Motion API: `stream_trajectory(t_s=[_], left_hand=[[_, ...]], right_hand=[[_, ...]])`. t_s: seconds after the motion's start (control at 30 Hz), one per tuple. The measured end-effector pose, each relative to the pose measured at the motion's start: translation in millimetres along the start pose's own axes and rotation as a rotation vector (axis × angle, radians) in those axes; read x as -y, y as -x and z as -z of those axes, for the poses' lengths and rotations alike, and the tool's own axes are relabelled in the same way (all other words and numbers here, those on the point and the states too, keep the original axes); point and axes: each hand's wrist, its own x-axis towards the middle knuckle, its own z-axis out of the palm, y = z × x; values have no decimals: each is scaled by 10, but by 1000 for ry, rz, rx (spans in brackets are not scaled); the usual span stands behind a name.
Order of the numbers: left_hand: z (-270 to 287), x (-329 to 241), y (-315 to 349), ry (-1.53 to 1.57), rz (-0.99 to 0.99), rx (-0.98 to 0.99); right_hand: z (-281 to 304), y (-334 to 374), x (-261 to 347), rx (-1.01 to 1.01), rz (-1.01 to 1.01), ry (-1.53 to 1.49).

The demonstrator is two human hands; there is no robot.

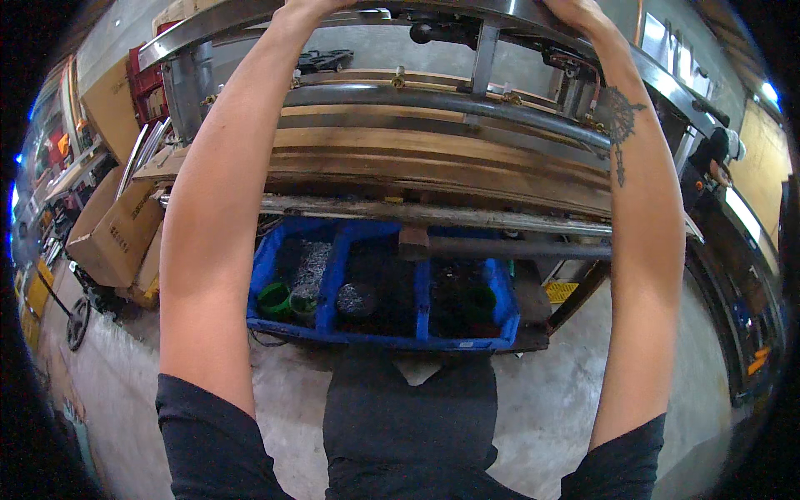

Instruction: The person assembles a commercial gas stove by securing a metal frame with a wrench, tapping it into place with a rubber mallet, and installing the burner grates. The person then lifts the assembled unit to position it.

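Note:
Both my arms reach up and forward to a steel frame [212, 32] that curves across the top of the view. My left hand [315, 5] is at the upper edge, over the frame's top left of the middle; its fingers are cut off by the picture's edge. Farther right, my right hand [577, 12] is also at the frame's top, its fingers out of view. Whether either hand grips the metal cannot be made out. Below the frame top run a dark pipe [433, 103] with brass valves [397, 77] and a layer of wooden boards [450, 162].
Under the boards, blue bins [379, 333] hold small dark parts, metal bits and green cups [273, 300]. A cardboard box [117, 229] stands at left, near red crates [146, 83]. At far right another person [708, 167] works. A dark rack [733, 275] stands nearer on that side.

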Motion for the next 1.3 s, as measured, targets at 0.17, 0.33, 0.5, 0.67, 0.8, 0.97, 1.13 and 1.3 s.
stream_trajectory(t_s=[0.17,0.33,0.5,0.67,0.8,0.97,1.13,1.3], left_hand=[[2,4,7,27,9,54],[87,-45,38,29,63,73],[168,-88,130,95,52,76],[156,-127,106,54,97,33],[185,-127,104,66,110,83],[255,-128,145,42,-16,139],[194,-142,128,113,120,59],[158,-114,97,105,122,54]], right_hand=[[21,162,45,-34,-64,-112],[-48,96,9,-79,-21,-83],[-18,59,4,-13,46,37],[2,165,30,-55,-46,-225],[3,92,46,-25,-30,-55],[-39,23,-23,10,16,-44],[-51,49,-13,-30,33,-31],[-38,46,-5,-17,39,-17]])
